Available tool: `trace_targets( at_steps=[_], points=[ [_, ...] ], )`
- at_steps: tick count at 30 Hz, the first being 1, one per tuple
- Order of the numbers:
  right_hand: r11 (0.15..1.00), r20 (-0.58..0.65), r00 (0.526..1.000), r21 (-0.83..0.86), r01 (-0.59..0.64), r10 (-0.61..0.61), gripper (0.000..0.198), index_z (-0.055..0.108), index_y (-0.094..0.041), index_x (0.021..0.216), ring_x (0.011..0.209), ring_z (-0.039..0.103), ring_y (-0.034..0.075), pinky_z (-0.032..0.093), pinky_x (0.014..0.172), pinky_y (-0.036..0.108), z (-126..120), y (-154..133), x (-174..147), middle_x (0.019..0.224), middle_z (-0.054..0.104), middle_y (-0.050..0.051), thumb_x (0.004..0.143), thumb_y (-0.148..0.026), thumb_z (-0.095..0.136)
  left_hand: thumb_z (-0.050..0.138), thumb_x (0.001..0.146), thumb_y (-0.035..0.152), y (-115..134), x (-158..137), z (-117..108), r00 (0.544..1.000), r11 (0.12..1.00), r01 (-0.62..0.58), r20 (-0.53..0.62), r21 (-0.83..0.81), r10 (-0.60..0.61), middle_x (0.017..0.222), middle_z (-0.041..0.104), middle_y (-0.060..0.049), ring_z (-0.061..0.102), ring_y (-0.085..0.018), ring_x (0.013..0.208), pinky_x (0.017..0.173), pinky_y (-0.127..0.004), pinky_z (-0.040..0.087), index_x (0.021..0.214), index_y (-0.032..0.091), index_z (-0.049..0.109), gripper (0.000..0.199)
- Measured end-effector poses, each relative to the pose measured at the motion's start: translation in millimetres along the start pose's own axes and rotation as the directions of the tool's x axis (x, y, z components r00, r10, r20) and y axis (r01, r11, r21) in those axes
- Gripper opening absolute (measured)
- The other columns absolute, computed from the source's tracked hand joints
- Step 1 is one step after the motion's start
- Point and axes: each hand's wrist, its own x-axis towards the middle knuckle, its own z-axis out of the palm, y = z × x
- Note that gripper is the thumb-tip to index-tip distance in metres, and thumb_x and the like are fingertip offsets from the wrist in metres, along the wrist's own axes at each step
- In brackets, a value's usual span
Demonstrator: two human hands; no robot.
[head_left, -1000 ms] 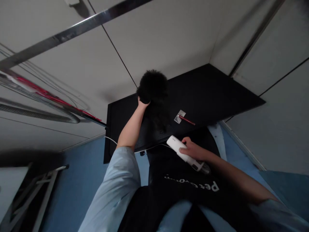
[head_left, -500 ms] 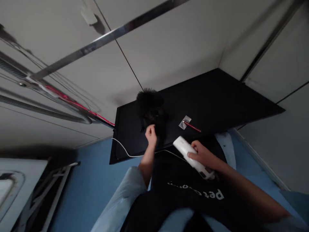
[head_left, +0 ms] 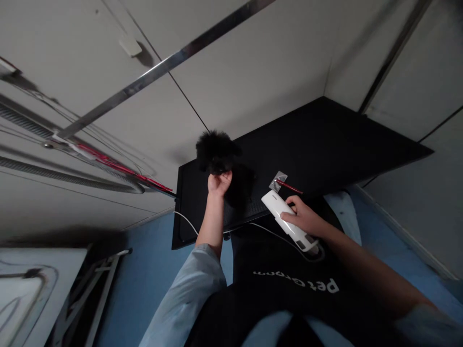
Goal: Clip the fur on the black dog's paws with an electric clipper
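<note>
A small black fluffy dog (head_left: 216, 148) is on the black table (head_left: 336, 144), its head raised and its dark body hard to make out. My left hand (head_left: 219, 183) is closed under its chin, the fingers partly hidden by fur. Wrapped in my right hand (head_left: 303, 216) is a white handheld corded device (head_left: 278, 207), long and rounded, held slantwise near the table's front edge, apart from the dog. Just beyond its upper end, a thin red-handled tool (head_left: 291, 187) lies on the table with a small silvery packet (head_left: 278, 180).
A metal bar (head_left: 162, 67) crosses above the table along the wall. Red straps (head_left: 112, 164) and a grey hose (head_left: 72, 178) hang at left. A white cord (head_left: 186, 220) runs over the table's left end. A white folding frame (head_left: 103, 294) stands on the blue floor.
My left hand has turned and moved up under the dog's chin, and the dog's head has lifted. The white device remains in my right hand, slightly higher.
</note>
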Motion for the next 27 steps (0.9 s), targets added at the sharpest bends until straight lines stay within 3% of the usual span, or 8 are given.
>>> trace_targets(
  at_steps=[3, 6, 11, 14, 17, 19, 22, 27],
  points=[
    [1.0, 0.066, 0.998, 0.001, 0.013, -0.013, 0.037, 0.039, -0.023, 0.099, 0.056, 0.05, 0.012, 0.036, 0.052, 0.023, -2.1, 2.9, 3.6, 0.064, 0.052, -0.006, 0.071, -0.033, 0.062, 0.057, 0.078, 0.018, -21.0, -13.2, -12.3, 0.997, 0.992, -0.07, -0.009, 0.103, 0.071, 0.066, 0.065, -0.004, 0.063, -0.014, 0.071, 0.084, -0.036, 0.051, 0.066, 0.015, 0.059, 0.012],
    [1.0, 0.033, 0.999, 0.008, 0.001, -0.002, 0.037, 0.038, -0.023, 0.099, 0.054, 0.049, 0.012, 0.036, 0.051, 0.023, -1.7, 8.2, 3.2, 0.062, 0.05, -0.007, 0.073, -0.034, 0.06, 0.07, 0.064, 0.015, -41.7, -28.5, -17.0, 0.952, 0.912, -0.252, -0.088, 0.323, 0.294, 0.072, 0.069, -0.005, 0.064, -0.013, 0.069, 0.076, -0.03, 0.05, 0.068, 0.013, 0.064, 0.007],
    [1.0, 0.124, 0.992, 0.015, 0.0, -0.002, 0.038, 0.038, -0.023, 0.102, 0.054, 0.049, 0.012, 0.036, 0.051, 0.023, 9.3, 17.5, -3.2, 0.062, 0.051, -0.007, 0.073, -0.035, 0.059, 0.069, 0.07, 0.026, -48.9, -47.8, 21.5, 0.82, 0.755, -0.483, -0.072, 0.443, 0.567, 0.07, 0.069, -0.004, 0.057, -0.008, 0.055, 0.054, -0.02, 0.041, 0.067, 0.013, 0.065, 0.013],
    [1.0, 0.066, 0.998, 0.007, -0.024, 0.024, 0.042, 0.037, -0.023, 0.104, 0.055, 0.05, 0.013, 0.039, 0.052, 0.025, 22.1, 16.2, -7.7, 0.064, 0.052, -0.006, 0.072, -0.037, 0.059, 0.062, 0.078, 0.031, -45.9, -53.5, 64.8, 0.863, 0.848, -0.427, -0.137, 0.315, 0.486, 0.06, 0.063, -0.001, 0.048, -0.005, 0.045, 0.045, -0.019, 0.032, 0.072, 0.013, 0.065, 0.019],
    [1.0, 0.033, 0.999, 0.003, -0.016, 0.016, 0.045, 0.036, -0.023, 0.106, 0.06, 0.055, 0.014, 0.042, 0.055, 0.026, 34.8, 14.1, -13.2, 0.07, 0.057, -0.004, 0.071, -0.04, 0.059, 0.056, 0.085, 0.028, -41.3, -58.4, 102.7, 0.93, 0.951, -0.307, -0.203, 0.032, 0.307, 0.058, 0.056, 0.003, 0.044, -0.003, 0.044, 0.044, -0.018, 0.028, 0.08, 0.014, 0.063, 0.017],
    [1.0, 0.018, 1.0, -0.003, 0.012, -0.012, 0.046, 0.035, -0.023, 0.107, 0.062, 0.056, 0.015, 0.044, 0.056, 0.027, 40.4, 14.8, -17.7, 0.075, 0.059, -0.002, 0.072, -0.041, 0.059, 0.052, 0.087, 0.024, -35.9, -63.5, 118.7, 0.963, 0.962, -0.223, -0.187, -0.157, 0.192, 0.061, 0.054, 0.003, 0.044, -0.002, 0.045, 0.046, -0.018, 0.028, 0.084, 0.015, 0.062, 0.014],
    [0.999, -0.023, 0.999, -0.011, 0.048, -0.049, 0.048, 0.033, -0.024, 0.109, 0.066, 0.059, 0.016, 0.047, 0.059, 0.03, 43.5, 16.9, -25.3, 0.082, 0.061, 0.0, 0.073, -0.043, 0.06, 0.047, 0.09, 0.022, -23.4, -73.2, 127.2, 0.987, 0.932, -0.123, -0.14, -0.34, 0.08, 0.061, 0.049, 0.004, 0.042, -0.002, 0.046, 0.047, -0.018, 0.028, 0.084, 0.015, 0.06, 0.015],
    [0.99, -0.109, 0.986, -0.073, 0.117, -0.124, 0.048, 0.034, -0.024, 0.109, 0.073, 0.06, 0.018, 0.048, 0.064, 0.031, 46.3, 14.5, -34.0, 0.091, 0.063, 0.002, 0.074, -0.043, 0.061, 0.045, 0.091, 0.02, 2.6, -86.7, 117.4, 0.993, 0.896, -0.074, -0.111, -0.438, 0.027, 0.06, 0.045, 0.004, 0.037, -0.002, 0.044, 0.046, -0.019, 0.026, 0.083, 0.015, 0.058, 0.017]
  ],
)
